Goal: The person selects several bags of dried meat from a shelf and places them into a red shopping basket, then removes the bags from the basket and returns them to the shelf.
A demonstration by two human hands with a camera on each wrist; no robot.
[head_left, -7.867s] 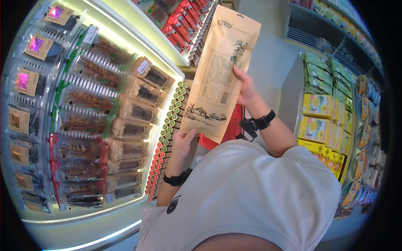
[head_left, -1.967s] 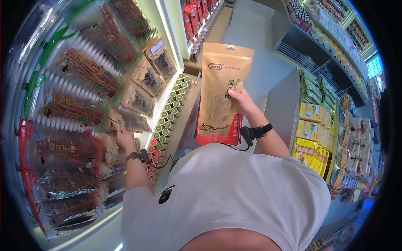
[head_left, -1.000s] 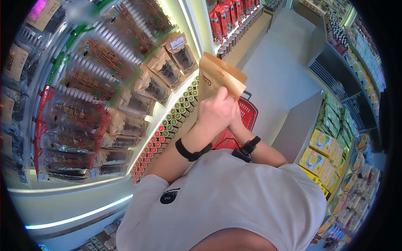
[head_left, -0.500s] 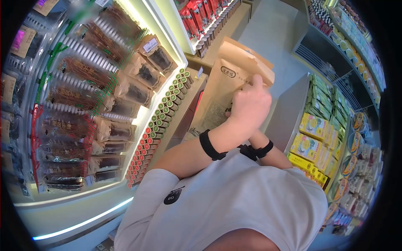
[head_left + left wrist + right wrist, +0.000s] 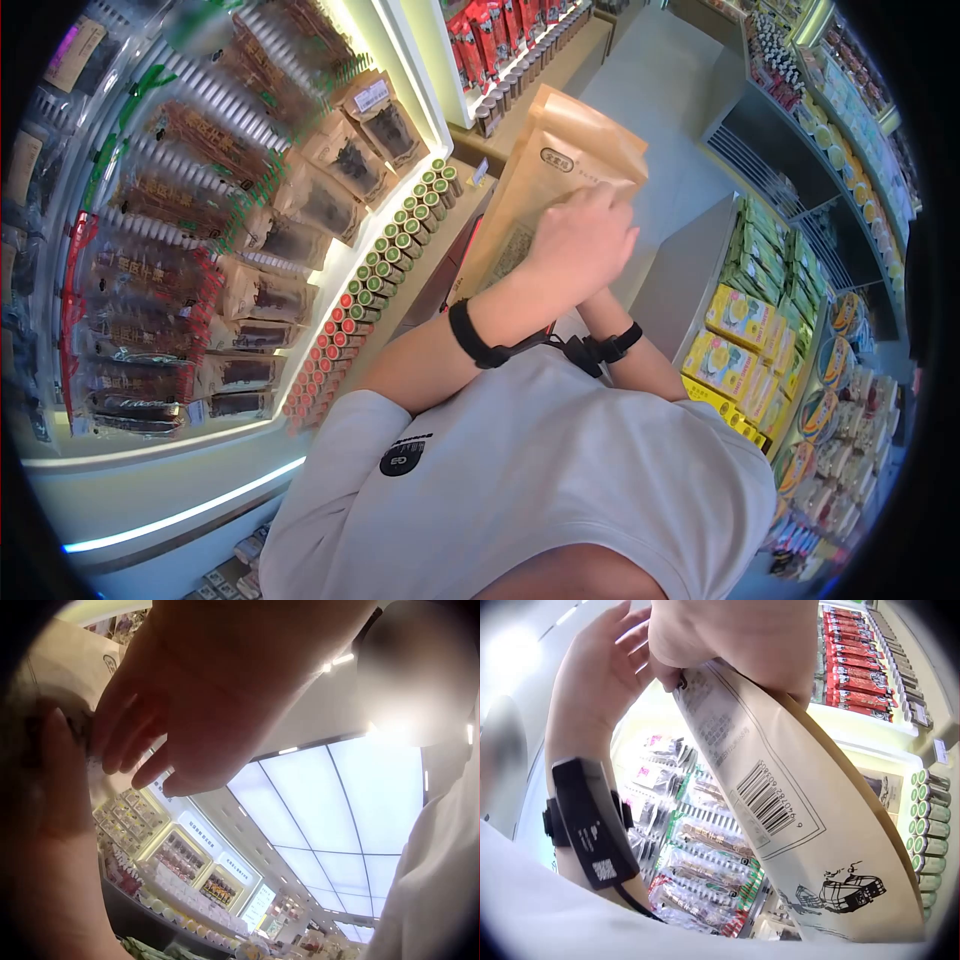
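A tan paper packet (image 5: 530,160) with dark print is tilted in front of the body, its top edge bent over in the head view. My right hand (image 5: 735,637) grips it, with the thumb on the printed face; in the head view my left hand mostly hides this grip. The left hand (image 5: 585,240) crosses over the packet, its fingers loosely bent and apart. In the left wrist view the left fingers (image 5: 135,742) hang near the packet (image 5: 71,660); whether they touch it, I cannot tell. The right wrist view shows the packet's barcode face (image 5: 780,787).
At left, a lit shelf holds clear packs (image 5: 150,270) and brown pouches (image 5: 340,165), bordered by a row of green- and red-topped cans (image 5: 400,240). Yellow boxes (image 5: 725,360) and green packets (image 5: 755,250) fill the display at right. Floor (image 5: 670,90) shows beyond the packet.
My left hand has left the brown pouches on the shelf and come over the packet. Between the last two moments it has dropped slightly, its raised finger now bent. The packet's top has become bent over.
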